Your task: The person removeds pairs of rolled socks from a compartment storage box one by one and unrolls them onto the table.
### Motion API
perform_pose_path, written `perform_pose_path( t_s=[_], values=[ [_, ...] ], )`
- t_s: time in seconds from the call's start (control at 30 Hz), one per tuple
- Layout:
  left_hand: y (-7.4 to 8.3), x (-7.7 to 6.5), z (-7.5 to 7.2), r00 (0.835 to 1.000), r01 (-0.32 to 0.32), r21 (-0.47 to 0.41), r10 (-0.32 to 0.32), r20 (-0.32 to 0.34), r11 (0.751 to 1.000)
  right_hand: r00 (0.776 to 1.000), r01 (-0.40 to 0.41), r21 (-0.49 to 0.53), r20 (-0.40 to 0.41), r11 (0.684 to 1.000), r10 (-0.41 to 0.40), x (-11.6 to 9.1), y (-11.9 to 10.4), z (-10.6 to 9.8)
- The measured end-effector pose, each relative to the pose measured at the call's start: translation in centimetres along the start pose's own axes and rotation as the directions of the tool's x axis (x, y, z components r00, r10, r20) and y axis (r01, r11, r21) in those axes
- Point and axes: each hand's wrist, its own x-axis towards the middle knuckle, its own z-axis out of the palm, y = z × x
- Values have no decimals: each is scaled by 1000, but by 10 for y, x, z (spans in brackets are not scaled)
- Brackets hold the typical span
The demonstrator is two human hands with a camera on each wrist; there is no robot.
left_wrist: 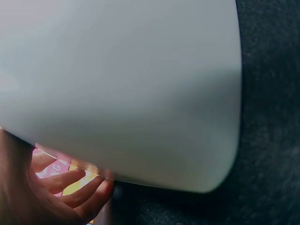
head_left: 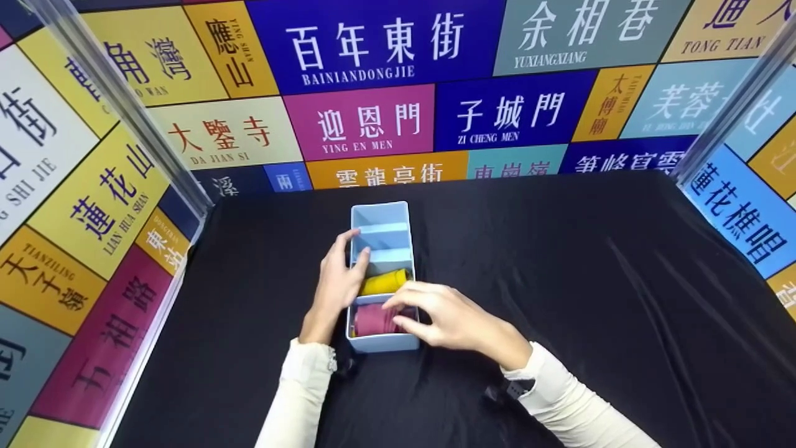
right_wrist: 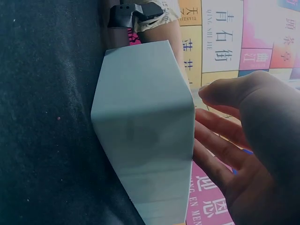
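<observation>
A long light-blue storage box [head_left: 382, 342] with compartments stands on the black cloth. A yellow rolled cloth [head_left: 384, 283] lies in its second compartment from the front. In the front one lies a dark red rolled cloth [head_left: 375, 319], with a sliver of yellow at its left end. My left hand [head_left: 341, 274] grips the box's left wall, thumb over the rim; the left wrist view shows its fingers [left_wrist: 77, 190] by the wall. My right hand [head_left: 451, 316] reaches over the right rim and pinches the red roll at its right end. In the right wrist view the box wall hides the roll.
Two dividers [head_left: 382, 228] section off the far part of the box. Black cloth [head_left: 559, 280] covers the table all around it. Panels with coloured street-name signs [head_left: 373, 121] rise at the back and sides, with clear corner posts [head_left: 134, 118].
</observation>
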Motion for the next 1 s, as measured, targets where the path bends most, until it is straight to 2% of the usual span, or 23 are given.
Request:
perform_pose_path(
  t_s=[0.5,0.77,1.0],
  values=[
    [0,0,-3,1000,3,-4,-3,-5,1000,996,68,-112,60,991,-61,6,1,0],
    [-1,0,-2,1000,9,-1,-9,-8,1000,992,17,-146,130,989,2,16,-3,-3],
    [1,-1,0,1000,13,-9,-13,-3,1000,974,-49,-123,214,991,75,23,-4,-7]
  ],
)
